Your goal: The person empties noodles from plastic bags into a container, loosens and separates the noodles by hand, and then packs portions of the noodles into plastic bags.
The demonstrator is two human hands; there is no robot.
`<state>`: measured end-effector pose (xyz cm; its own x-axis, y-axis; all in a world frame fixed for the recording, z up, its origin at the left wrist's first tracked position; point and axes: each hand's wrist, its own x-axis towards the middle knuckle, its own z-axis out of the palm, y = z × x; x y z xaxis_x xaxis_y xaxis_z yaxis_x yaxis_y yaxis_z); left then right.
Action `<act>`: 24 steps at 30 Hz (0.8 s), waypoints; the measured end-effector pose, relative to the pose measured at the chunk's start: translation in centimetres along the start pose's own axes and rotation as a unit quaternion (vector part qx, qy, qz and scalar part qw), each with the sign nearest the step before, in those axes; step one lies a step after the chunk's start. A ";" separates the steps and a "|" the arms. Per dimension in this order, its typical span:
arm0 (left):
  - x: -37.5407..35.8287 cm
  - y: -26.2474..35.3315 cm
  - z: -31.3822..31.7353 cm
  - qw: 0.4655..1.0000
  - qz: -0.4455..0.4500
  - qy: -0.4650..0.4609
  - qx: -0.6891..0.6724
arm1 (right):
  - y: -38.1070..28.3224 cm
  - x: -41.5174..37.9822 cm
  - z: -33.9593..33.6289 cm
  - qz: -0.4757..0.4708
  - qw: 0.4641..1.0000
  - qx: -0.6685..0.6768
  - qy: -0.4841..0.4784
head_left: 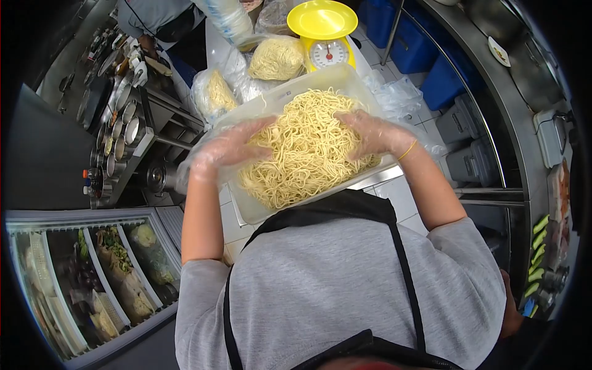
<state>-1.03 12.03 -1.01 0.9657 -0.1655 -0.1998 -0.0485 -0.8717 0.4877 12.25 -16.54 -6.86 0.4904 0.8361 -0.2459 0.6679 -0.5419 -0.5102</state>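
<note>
A heap of yellow noodles fills a translucent plastic bin in front of my body. My left hand, in a clear plastic glove, rests against the left side of the heap with thumb and fingers apart. On the opposite side, my right hand, also gloved, touches the noodles with spread fingers. Some of its fingertips are hidden among the strands. A yellow band circles the right wrist. Just beyond the bin stands a yellow dial scale with a round pan on top.
Bagged noodles and another noodle bag sit behind the bin. Crumpled clear plastic lies to the right. An open chiller with vegetables is at lower left. A metal counter runs along the right. Another person is at upper left.
</note>
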 end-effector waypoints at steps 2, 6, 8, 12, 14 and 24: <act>-1.2 1.0 -0.8 0.999 -0.020 0.003 0.043 | 0.4 1.1 1.3 -0.027 0.999 -0.014 0.009; -1.8 3.8 -1.9 0.989 -0.127 0.013 0.076 | 2.0 3.1 3.3 -0.100 0.985 -0.036 0.136; -2.0 4.3 -1.6 0.986 -0.141 0.043 0.080 | 2.6 2.7 3.0 -0.098 0.987 -0.012 0.130; -3.3 2.8 0.4 0.978 -0.191 0.081 0.039 | -0.2 0.4 -0.1 0.010 0.998 0.040 0.043; -3.8 0.6 3.5 0.977 -0.168 0.102 0.078 | 0.7 -0.1 0.1 -0.027 0.997 0.041 0.054; -2.9 -0.3 9.4 0.950 -0.180 0.256 0.013 | -0.1 4.2 0.0 -0.163 0.985 -0.049 -0.024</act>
<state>-6.26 8.47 -8.61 0.9182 0.3848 0.0939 0.3076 -0.8421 0.4431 14.20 -12.98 -7.80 0.2163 0.9687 -0.1219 0.8378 -0.2483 -0.4862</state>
